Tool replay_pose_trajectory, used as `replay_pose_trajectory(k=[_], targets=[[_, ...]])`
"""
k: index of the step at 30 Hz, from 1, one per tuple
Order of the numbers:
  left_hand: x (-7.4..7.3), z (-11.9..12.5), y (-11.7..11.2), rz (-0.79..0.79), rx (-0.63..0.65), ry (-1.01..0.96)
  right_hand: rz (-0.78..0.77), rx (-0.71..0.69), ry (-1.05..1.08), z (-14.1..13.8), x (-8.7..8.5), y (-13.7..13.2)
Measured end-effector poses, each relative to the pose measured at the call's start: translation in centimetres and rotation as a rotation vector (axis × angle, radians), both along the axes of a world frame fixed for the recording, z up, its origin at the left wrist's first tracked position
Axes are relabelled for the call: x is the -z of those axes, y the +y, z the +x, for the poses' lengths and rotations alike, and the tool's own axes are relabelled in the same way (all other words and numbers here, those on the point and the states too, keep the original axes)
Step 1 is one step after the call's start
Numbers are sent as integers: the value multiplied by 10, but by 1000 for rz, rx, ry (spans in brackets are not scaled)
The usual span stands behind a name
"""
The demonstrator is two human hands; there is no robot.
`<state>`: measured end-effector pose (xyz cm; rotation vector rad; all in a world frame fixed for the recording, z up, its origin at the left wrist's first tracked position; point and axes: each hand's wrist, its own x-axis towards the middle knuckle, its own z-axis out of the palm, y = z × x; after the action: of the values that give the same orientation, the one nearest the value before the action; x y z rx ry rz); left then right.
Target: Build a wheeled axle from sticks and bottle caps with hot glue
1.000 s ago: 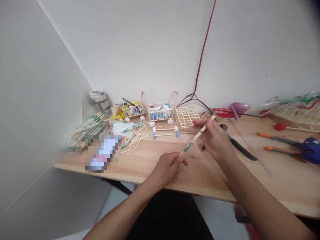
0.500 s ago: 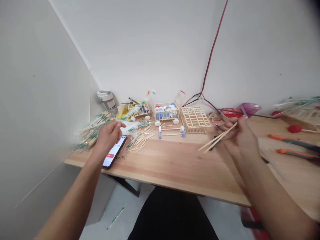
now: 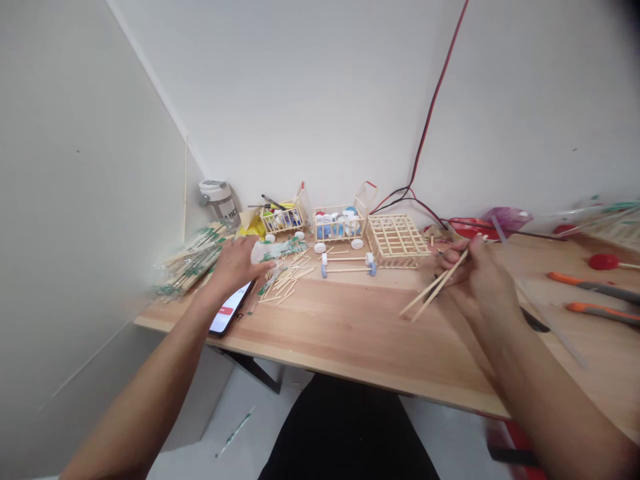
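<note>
My right hand (image 3: pixel 473 273) is closed around a pair of thin wooden chopsticks (image 3: pixel 434 293), their free ends pointing down and left over the table. My left hand (image 3: pixel 239 263) has its fingers apart and holds nothing. It hovers above a lit phone (image 3: pixel 230 312) and beside a pile of wrapped chopsticks (image 3: pixel 193 260). Just right of its fingers, a clear wrapper with green print (image 3: pixel 283 249) lies over short cut sticks (image 3: pixel 285 283).
Two small stick carts (image 3: pixel 339 227) with white wheels stand at the back, near a stick grid box (image 3: pixel 397 240) and two wheeled axles (image 3: pixel 349 265). A cup (image 3: pixel 219 200) stands back left. Orange-handled pliers (image 3: pixel 595 287) and a red-ended stick (image 3: pixel 603 261) lie right.
My left hand has opened from a closed grip and moved slightly right. The blurred wrappers above the table now lie flat. My right hand still holds the chopsticks.
</note>
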<state>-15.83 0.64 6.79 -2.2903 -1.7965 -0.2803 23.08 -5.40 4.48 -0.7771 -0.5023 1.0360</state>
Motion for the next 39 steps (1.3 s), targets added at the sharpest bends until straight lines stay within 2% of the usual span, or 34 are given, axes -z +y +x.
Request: replay_pose_trajectory(k=[6,15,18,22,28,30,32,36,39], targets=[[3,21,14,-177,-60,122,16,-1,-12,1,2,1],[11,31,26,-184,-77,80,25,-17,-43,2,3,1],[9,31,31,-159,-68,55,18,-7,-41,2,4,2],[-4,26,43,-108,-58,21,19,10,-50,1,2,1],[-37,10,68,15,-70,-10,11,30,-73,0,1,0],[-41,6,76,40,-54,-5,14,34,-91,1,2,0],[-37,3,82,40,-32,8,20,25,-102,2,3,0],[-21,0,83,-2,26,17,38,15,-99,2,4,1],[-20,-6,73,17,50,-29,38,18,-111,3,6,2]])
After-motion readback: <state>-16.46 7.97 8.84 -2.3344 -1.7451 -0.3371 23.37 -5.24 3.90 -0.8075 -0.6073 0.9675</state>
